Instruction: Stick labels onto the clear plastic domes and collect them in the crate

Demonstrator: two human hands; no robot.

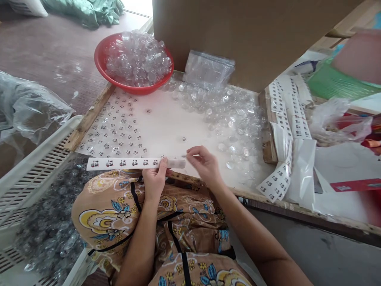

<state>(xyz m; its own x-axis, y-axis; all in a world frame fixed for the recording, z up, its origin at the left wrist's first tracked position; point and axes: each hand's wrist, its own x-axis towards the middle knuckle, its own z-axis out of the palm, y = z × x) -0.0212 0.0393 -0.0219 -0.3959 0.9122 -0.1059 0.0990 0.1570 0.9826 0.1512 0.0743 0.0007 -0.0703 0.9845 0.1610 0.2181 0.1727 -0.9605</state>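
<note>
The left hand (154, 178) pinches a sticker strip (117, 163) between thumb and fingers, the strip lying straight out to that hand's left, along the near edge of the worktop (166, 127). It is a long, narrow white backing with a single row of small black-and-white pandas touched with red; right of the thumb, its rounded end looks greyish and bare. Just beyond that end, the right hand (205, 165) has thumb and forefinger drawn together; blur hides whether they pinch anything. Well to this hand's right, a red band (357, 185) carries pale lettering too small to read.
</note>
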